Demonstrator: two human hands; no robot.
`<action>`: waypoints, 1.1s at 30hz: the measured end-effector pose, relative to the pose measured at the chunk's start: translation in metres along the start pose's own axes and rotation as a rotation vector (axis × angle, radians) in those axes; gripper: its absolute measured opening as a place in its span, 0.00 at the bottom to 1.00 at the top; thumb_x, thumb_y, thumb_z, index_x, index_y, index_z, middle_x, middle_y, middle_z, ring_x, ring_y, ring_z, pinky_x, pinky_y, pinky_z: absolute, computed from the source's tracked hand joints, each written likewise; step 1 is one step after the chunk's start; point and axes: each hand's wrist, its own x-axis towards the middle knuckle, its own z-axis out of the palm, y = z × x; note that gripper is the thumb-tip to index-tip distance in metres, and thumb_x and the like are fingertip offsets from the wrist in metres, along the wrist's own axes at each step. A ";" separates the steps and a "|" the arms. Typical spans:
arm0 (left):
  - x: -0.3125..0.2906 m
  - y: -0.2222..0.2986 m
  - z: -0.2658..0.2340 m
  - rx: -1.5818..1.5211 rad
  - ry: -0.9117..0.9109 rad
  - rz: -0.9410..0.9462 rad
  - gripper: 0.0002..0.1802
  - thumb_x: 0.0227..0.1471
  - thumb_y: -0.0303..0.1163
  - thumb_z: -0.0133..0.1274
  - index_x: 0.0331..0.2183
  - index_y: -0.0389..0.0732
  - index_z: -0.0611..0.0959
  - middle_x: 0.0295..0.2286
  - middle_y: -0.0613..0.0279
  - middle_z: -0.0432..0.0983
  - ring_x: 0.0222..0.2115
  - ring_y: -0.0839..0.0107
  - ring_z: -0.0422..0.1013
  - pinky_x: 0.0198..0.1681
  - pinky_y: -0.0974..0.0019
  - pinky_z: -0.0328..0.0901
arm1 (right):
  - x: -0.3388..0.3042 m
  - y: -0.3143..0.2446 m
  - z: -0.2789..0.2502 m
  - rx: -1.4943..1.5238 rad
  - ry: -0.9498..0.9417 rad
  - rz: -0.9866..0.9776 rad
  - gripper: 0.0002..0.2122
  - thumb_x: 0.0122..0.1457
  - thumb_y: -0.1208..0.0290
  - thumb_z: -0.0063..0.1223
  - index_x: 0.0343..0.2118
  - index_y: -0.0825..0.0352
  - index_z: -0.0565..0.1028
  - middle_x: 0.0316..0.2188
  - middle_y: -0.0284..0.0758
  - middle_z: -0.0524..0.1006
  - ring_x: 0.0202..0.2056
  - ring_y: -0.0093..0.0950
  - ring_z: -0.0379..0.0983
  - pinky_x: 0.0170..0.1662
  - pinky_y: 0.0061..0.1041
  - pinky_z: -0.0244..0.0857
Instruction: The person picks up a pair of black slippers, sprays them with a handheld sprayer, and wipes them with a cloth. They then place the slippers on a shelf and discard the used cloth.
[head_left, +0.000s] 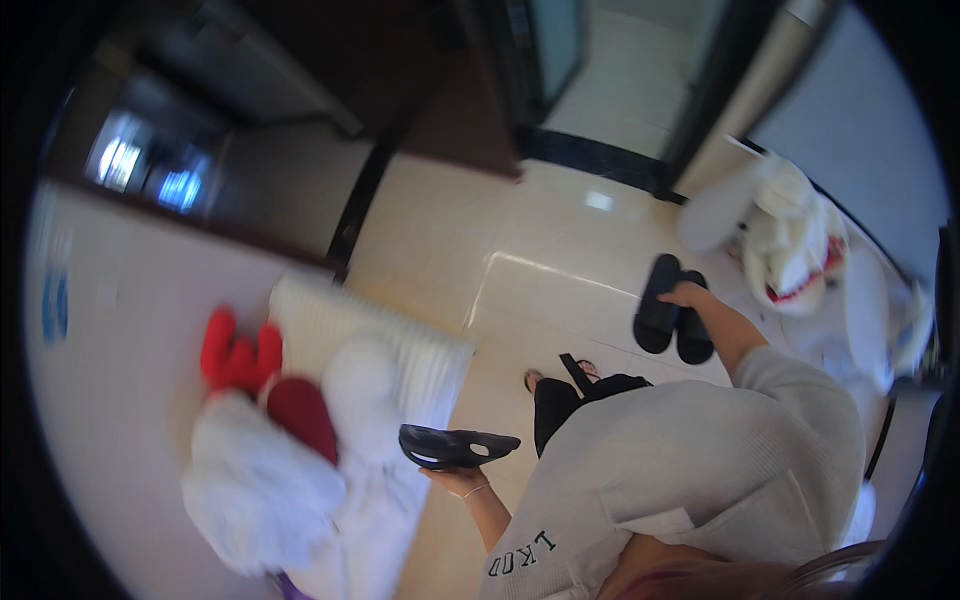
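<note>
My left hand [458,482], with a thin band at its wrist, grips a black slipper [425,440] turned on its side, beside the white bedding. Whether a second slipper is stacked with it I cannot tell. Out to the right, my right hand [684,294] has its fingers closed on a pair of black slippers [657,322] held side by side with their soles lengthwise. Part of the right-hand slipper of that pair is covered by my hand and wrist. Below, my sandalled feet [588,371] stand on the tiled floor.
On the left, a white ribbed mat [430,350] carries white plush toys [255,480] and a red plush piece [240,352]. White plush things with red trim [795,245] lie along the right wall. A dark door [450,110] and a dark threshold [600,155] are ahead.
</note>
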 end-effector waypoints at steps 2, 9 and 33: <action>0.029 -0.015 0.066 0.152 -0.129 -0.017 0.43 0.58 0.68 0.32 0.59 0.44 0.65 0.54 0.55 0.66 0.54 0.56 0.64 0.59 0.50 0.59 | 0.000 -0.007 -0.024 -0.013 -0.030 0.022 0.40 0.52 0.32 0.45 0.38 0.77 0.79 0.43 0.56 0.76 0.50 0.49 0.71 0.55 0.40 0.61; 0.154 -0.095 0.288 0.301 -0.402 -0.122 0.44 0.59 0.66 0.34 0.63 0.43 0.58 0.62 0.54 0.53 0.62 0.57 0.52 0.66 0.54 0.47 | 0.030 -0.006 -0.107 0.218 0.100 0.158 0.39 0.56 0.32 0.38 0.39 0.72 0.80 0.44 0.53 0.76 0.51 0.46 0.71 0.55 0.40 0.61; 0.168 -0.444 0.940 0.447 -1.049 -0.488 0.38 0.63 0.61 0.27 0.63 0.45 0.59 0.62 0.61 0.57 0.62 0.58 0.54 0.66 0.54 0.48 | 0.308 0.001 -0.527 1.487 0.332 0.115 0.32 0.61 0.40 0.43 0.52 0.66 0.75 0.51 0.36 0.75 0.52 0.28 0.69 0.58 0.29 0.57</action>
